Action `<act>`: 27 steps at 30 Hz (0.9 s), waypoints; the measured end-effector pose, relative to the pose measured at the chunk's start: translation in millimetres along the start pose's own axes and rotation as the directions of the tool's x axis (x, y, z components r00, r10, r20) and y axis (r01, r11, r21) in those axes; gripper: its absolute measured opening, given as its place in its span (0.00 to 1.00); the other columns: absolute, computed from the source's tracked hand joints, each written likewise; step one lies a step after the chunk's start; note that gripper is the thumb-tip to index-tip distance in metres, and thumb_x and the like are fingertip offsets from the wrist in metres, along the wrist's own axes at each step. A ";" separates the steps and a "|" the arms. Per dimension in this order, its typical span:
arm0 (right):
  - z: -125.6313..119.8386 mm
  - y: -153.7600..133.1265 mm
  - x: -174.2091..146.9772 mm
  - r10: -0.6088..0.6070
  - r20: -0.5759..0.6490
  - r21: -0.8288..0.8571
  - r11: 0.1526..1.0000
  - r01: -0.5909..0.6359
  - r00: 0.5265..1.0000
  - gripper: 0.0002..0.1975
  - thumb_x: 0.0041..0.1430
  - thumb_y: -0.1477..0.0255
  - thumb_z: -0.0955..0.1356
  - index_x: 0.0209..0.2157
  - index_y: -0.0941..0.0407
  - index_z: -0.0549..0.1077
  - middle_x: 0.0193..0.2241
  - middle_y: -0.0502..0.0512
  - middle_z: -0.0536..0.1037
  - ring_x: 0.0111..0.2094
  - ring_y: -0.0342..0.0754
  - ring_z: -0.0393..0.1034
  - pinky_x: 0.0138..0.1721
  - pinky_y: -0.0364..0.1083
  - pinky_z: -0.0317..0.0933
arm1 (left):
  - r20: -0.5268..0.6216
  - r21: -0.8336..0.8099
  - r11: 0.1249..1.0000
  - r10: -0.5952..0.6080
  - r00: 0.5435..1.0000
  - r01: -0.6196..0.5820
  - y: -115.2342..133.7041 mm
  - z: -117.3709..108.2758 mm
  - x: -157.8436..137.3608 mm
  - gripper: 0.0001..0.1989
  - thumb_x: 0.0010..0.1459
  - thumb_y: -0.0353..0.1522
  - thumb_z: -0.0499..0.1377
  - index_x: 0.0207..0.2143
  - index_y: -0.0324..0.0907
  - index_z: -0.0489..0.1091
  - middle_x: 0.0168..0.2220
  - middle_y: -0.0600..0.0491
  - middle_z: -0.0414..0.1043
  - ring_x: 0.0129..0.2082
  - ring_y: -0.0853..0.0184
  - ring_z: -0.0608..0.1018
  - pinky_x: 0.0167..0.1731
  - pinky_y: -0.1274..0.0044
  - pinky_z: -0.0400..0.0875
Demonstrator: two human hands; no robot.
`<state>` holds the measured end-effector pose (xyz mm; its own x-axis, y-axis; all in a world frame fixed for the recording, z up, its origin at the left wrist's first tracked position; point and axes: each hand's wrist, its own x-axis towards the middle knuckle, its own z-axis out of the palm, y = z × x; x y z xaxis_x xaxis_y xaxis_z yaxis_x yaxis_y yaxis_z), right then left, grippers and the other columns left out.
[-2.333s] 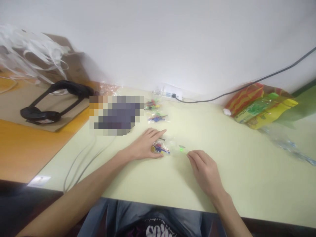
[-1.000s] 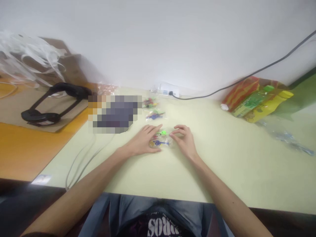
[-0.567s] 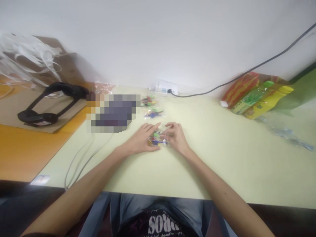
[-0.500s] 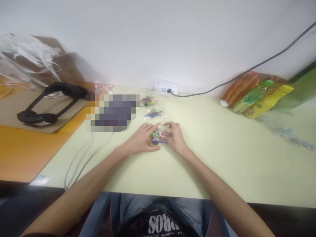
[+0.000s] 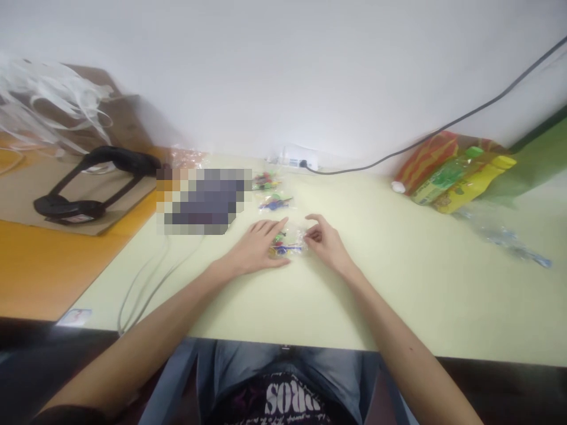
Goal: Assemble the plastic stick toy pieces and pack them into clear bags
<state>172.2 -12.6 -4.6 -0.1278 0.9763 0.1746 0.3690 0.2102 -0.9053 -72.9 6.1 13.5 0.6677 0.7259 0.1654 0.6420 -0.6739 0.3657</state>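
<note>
Two bare grips share one small clear plastic bag point(image 5: 287, 248) filled with little blue, green, red and yellow pieces, resting on the pale yellow-green, smooth surface point(image 5: 443, 295). The left grip point(image 5: 254, 245) lies spread, thumb and fingers well apart around the bag's left part, probably to keep the slick film from sliding. The right grip point(image 5: 328, 242) meets the opposite edge with several fingertips drawn close together and the index arched above them; whether they are clamped on the film I cannot tell. So the bag sits directly between the two, partly under the left grip and just beside the right one's fingertips, a position that likely lets one steady it while the other handles its edge. Just beyond the left grip lies a second clear plastic bag with blue and green pieces point(image 5: 277, 203), and past it a third clear plastic bag with red and green pieces point(image 5: 266, 180), perhaps lined up there to be near yet out of the grips' way. Well to the right of the right grip is a crumpled clear and bluish plastic wrapper point(image 5: 516, 242). Farthest, ahead of both grips, a white power strip point(image 5: 287, 154) lies near the wall.
</note>
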 end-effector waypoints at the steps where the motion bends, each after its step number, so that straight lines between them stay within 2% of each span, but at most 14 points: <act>1: -0.7 -1.6 -1.3 0.001 -0.027 0.016 1.000 -0.001 1.000 0.26 0.55 0.74 0.67 0.57 0.52 0.65 0.33 0.50 0.77 0.33 0.47 0.74 0.39 0.48 0.70 | 0.002 -0.005 1.000 -0.006 1.000 0.006 1.8 0.0 0.1 0.52 0.57 0.56 0.62 0.74 0.48 0.44 0.65 0.42 0.62 0.64 0.47 0.64 0.63 0.58 0.57; 4: -5.0 -8.8 -2.4 -0.030 -0.042 0.055 0.998 0.032 0.999 0.26 0.54 0.76 0.66 0.55 0.52 0.65 0.34 0.51 0.79 0.35 0.48 0.76 0.42 0.48 0.71 | -0.013 -0.106 0.993 -0.059 0.998 0.057 6.7 -2.0 4.0 0.49 0.60 0.57 0.59 0.74 0.49 0.44 0.66 0.42 0.62 0.63 0.48 0.66 0.62 0.59 0.59; 6: -9.6 -14.9 -1.1 -0.074 0.005 0.062 0.995 0.074 0.997 0.25 0.54 0.77 0.66 0.54 0.52 0.67 0.35 0.51 0.80 0.37 0.48 0.77 0.44 0.48 0.71 | -0.020 -0.268 0.957 -0.124 0.992 0.114 8.4 -4.3 11.1 0.43 0.64 0.54 0.56 0.74 0.49 0.46 0.63 0.43 0.66 0.56 0.53 0.74 0.56 0.63 0.66; 8: -14.0 -20.5 1.7 -0.116 0.054 0.040 0.993 0.114 0.992 0.24 0.53 0.79 0.64 0.53 0.53 0.68 0.35 0.52 0.80 0.37 0.47 0.78 0.45 0.48 0.71 | 0.022 -0.446 0.883 -0.156 0.987 0.150 8.0 -6.7 22.3 0.37 0.66 0.52 0.54 0.71 0.48 0.53 0.55 0.46 0.74 0.45 0.59 0.79 0.46 0.70 0.71; 10: -17.1 -23.5 5.9 -0.147 0.078 0.004 0.989 0.147 0.986 0.24 0.53 0.80 0.63 0.52 0.53 0.69 0.35 0.52 0.80 0.37 0.47 0.78 0.44 0.47 0.70 | 0.077 -0.532 0.836 -0.111 0.991 0.135 5.3 -8.3 36.2 0.31 0.65 0.52 0.56 0.63 0.45 0.67 0.43 0.50 0.78 0.37 0.63 0.78 0.39 0.74 0.70; 12: -18.3 -22.4 10.8 -0.165 0.065 -0.048 0.985 0.168 0.984 0.23 0.52 0.80 0.63 0.51 0.54 0.69 0.35 0.52 0.80 0.37 0.47 0.77 0.43 0.46 0.69 | 0.107 -0.547 0.831 -0.049 0.993 0.100 0.7 -8.4 50.9 0.25 0.63 0.52 0.58 0.49 0.42 0.77 0.33 0.53 0.76 0.31 0.66 0.75 0.33 0.76 0.66; 15: -17.5 -13.0 17.7 -0.146 -0.004 -0.204 0.969 0.142 0.989 0.24 0.52 0.79 0.63 0.52 0.54 0.68 0.32 0.50 0.79 0.33 0.47 0.75 0.39 0.45 0.67 | 0.117 -0.549 0.831 -0.030 0.993 0.089 -6.9 -4.0 69.4 0.24 0.60 0.52 0.61 0.34 0.39 0.77 0.27 0.54 0.72 0.26 0.68 0.70 0.28 0.76 0.60; 17: -16.5 -4.8 21.2 -0.112 -0.038 -0.302 0.948 0.096 0.993 0.24 0.52 0.77 0.65 0.52 0.53 0.66 0.29 0.48 0.77 0.30 0.47 0.72 0.36 0.45 0.64 | 0.080 -0.557 0.825 -0.063 0.995 0.097 -10.2 1.6 76.5 0.24 0.60 0.52 0.61 0.32 0.39 0.76 0.26 0.54 0.71 0.25 0.68 0.69 0.27 0.76 0.60; 19: -16.3 2.0 23.7 -0.081 -0.029 -0.323 0.944 0.067 0.996 0.23 0.52 0.75 0.66 0.52 0.53 0.66 0.27 0.46 0.75 0.28 0.47 0.71 0.34 0.45 0.63 | 0.017 -0.555 0.827 -0.100 0.995 0.093 -11.0 7.2 78.0 0.23 0.61 0.51 0.60 0.33 0.39 0.75 0.27 0.54 0.71 0.26 0.68 0.70 0.27 0.76 0.60; 23: -17.7 7.5 24.2 -0.049 0.029 -0.149 0.987 0.053 0.998 0.23 0.53 0.73 0.67 0.52 0.52 0.65 0.28 0.46 0.76 0.29 0.46 0.71 0.34 0.45 0.64 | -0.099 -0.464 0.884 -0.107 0.989 0.049 -7.8 10.0 68.4 0.21 0.66 0.48 0.55 0.35 0.39 0.75 0.27 0.55 0.70 0.27 0.68 0.68 0.29 0.76 0.59; 27: -16.8 8.5 16.6 -0.064 0.060 0.073 0.996 0.060 0.996 0.24 0.55 0.68 0.69 0.53 0.52 0.64 0.31 0.47 0.75 0.29 0.45 0.71 0.35 0.45 0.66 | -0.087 -0.426 0.904 -0.065 0.994 0.022 -7.5 4.8 56.1 0.21 0.70 0.44 0.50 0.34 0.40 0.73 0.27 0.55 0.69 0.29 0.67 0.69 0.31 0.75 0.60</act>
<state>188.7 6.3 -2.9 -0.2061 0.9560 0.2088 0.2925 0.2638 -0.9192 -38.5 51.2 15.6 0.5890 0.7775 0.2205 0.4346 -0.5348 0.7246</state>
